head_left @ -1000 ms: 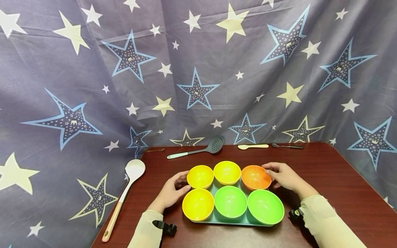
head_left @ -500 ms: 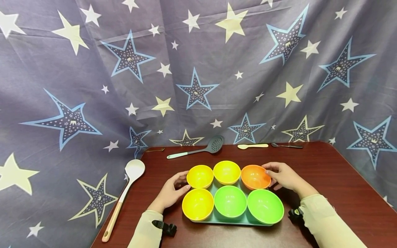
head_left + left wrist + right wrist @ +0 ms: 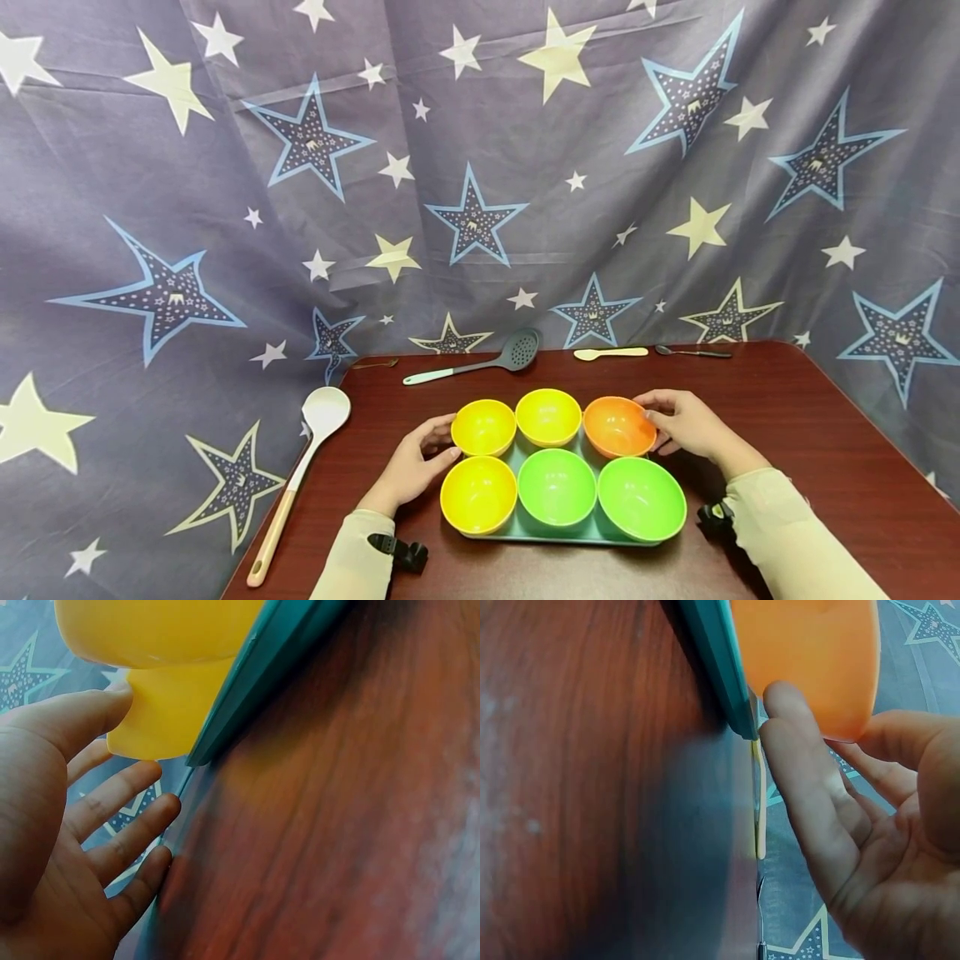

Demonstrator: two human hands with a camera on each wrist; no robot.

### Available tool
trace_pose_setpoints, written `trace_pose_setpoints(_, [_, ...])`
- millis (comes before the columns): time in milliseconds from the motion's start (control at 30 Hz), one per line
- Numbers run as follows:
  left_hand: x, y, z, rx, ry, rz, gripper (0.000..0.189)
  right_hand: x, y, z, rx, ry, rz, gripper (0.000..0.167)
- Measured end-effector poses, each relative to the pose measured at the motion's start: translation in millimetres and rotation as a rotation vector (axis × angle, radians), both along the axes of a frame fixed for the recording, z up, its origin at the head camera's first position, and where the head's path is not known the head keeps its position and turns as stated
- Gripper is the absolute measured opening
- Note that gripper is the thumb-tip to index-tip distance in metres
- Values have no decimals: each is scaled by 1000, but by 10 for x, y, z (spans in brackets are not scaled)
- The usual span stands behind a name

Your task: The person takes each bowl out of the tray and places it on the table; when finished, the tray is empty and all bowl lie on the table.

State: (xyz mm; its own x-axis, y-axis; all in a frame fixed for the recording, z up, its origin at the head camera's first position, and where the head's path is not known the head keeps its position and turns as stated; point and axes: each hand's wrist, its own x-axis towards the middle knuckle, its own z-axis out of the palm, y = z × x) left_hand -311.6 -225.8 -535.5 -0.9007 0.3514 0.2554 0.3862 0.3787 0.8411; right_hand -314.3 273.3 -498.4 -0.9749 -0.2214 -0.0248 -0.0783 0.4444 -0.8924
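My left hand (image 3: 412, 467) is at the outer side of the back left yellow bowl (image 3: 484, 427). Its thumb and forefinger touch or nearly touch the bowl, while the other fingers (image 3: 146, 817) extend loosely below. Across the tray, my right hand (image 3: 688, 427) holds the orange bowl (image 3: 618, 427) by its outer side, thumb at the rim and fingers under the wall. Another yellow bowl (image 3: 549, 417) sits between them. In front stand a yellow bowl (image 3: 479, 496) and two green bowls, one central (image 3: 557, 488) and one right (image 3: 642, 500). All rest on a teal tray (image 3: 570, 533).
A white ladle (image 3: 311, 442) with a wooden handle lies along the table's left edge. At the back lie a slotted spoon (image 3: 487, 363), a cream spoon (image 3: 611, 354) and a small dark spoon (image 3: 693, 352). A star-patterned curtain (image 3: 480, 167) hangs behind the table.
My right hand and the orange bowl's far rim have shifted very slightly away from me. The left hand and other bowls keep their places.
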Motion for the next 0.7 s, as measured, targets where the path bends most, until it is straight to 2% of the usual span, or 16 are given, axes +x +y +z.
trace_pose_setpoints(267, [9,20,-3,30,14,1,57,0,70,57,-15,50,-7,34])
trace_pose_setpoints(500, [-6,4,-15,14,4,0,54,6,231,124,-27,88,-12,37])
trace_pose_setpoints(700, [-15,-7,-34,4,24,-9,55,22,377,133,-18,93,-39,38])
